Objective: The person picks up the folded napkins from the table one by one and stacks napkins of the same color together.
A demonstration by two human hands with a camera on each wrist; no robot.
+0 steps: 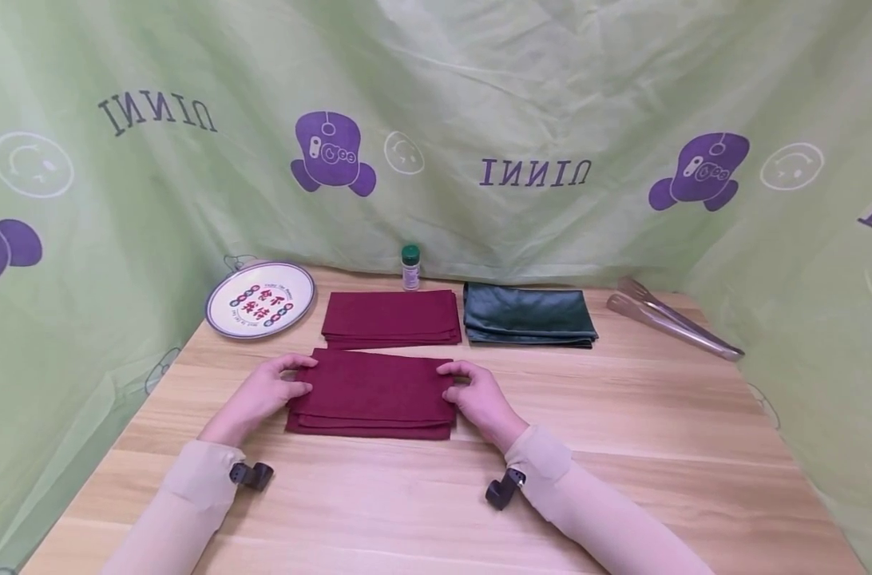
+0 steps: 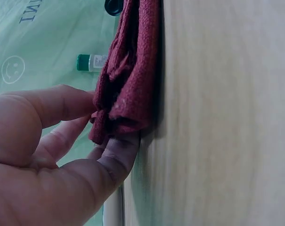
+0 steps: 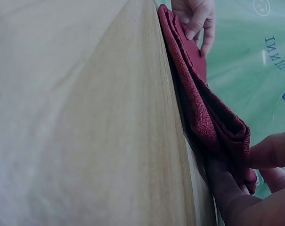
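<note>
A folded dark red cloth (image 1: 378,391) lies in layers on the near middle of the wooden table. My left hand (image 1: 263,391) pinches its left end; in the left wrist view, the thumb is on the upper layers and a finger of the left hand (image 2: 62,174) reaches beneath the folded cloth (image 2: 137,84). At the opposite end, my right hand (image 1: 488,407) grips the cloth. The right wrist view shows fingers of that right hand (image 3: 264,197) above and under the cloth's edge (image 3: 196,103), where the layers gape slightly.
Behind the held cloth lie another folded dark red cloth (image 1: 389,315) and a dark green folded cloth (image 1: 525,315). A round plate (image 1: 223,307) is at the back left, a green-capped bottle (image 1: 410,271) at the back, metal tongs (image 1: 676,323) at the right. A green curtain (image 1: 436,216) surrounds the table.
</note>
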